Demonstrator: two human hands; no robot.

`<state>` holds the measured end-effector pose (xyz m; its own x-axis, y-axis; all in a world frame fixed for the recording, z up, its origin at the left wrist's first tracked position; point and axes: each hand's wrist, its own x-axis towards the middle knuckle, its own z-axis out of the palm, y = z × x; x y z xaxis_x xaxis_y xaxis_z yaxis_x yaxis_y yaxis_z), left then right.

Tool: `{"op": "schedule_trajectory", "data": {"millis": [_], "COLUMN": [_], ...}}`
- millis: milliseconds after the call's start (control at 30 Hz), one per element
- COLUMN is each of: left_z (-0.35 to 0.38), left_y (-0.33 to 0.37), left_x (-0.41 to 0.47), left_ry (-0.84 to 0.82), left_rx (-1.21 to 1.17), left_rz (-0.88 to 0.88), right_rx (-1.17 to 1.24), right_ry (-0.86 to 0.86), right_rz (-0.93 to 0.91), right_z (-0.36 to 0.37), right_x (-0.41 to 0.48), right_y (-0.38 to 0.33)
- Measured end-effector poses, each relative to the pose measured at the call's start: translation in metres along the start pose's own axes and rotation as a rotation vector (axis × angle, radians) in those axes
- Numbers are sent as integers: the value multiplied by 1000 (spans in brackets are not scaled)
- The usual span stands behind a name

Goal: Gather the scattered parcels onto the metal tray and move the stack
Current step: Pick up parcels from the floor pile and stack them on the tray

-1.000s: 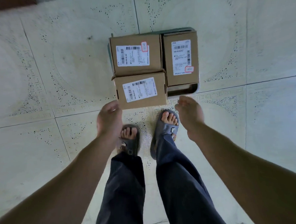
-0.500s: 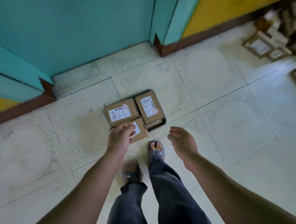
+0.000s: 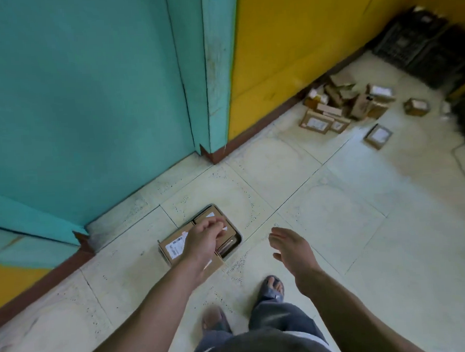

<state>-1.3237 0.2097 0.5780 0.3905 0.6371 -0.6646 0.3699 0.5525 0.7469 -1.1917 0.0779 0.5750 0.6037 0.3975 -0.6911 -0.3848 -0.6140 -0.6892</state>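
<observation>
Left hand [image 3: 206, 237], loosely curled, and flat-spread right hand [image 3: 291, 246] hold nothing, likely freed for scattered parcels [image 3: 341, 108] far right.

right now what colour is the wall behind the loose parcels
Yellow painted wall, dark brown skirting strip at its base; head view.

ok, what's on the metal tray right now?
Labelled cardboard parcels sit on the metal tray: a left parcel, a back parcel, and the corner of a nearer parcel. The left hand covers their middle; whether more lie there cannot be seen.
</observation>
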Motion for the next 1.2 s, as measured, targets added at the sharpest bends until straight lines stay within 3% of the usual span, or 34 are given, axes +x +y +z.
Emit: {"op": "schedule_trajectory", "data": {"millis": [133,533,767,1200], "left_z": [27,246,347,490], "left_y": [23,84,106,181], "left_x": [-12,-23,-14,111], "left_ry": [-49,-259,-286,-315], "left_rx": [33,199,239,269], "left_rz": [49,160,172,91], "right_rx": [9,215,246,265], "right_ry": [15,154,191,237], "right_rz": [-34,-139,-146,-59], "right_z": [-31,-242,-338,-427], "right_x": [-17,10,49,192], "right_y": [-7,-23,-33,-118]}}
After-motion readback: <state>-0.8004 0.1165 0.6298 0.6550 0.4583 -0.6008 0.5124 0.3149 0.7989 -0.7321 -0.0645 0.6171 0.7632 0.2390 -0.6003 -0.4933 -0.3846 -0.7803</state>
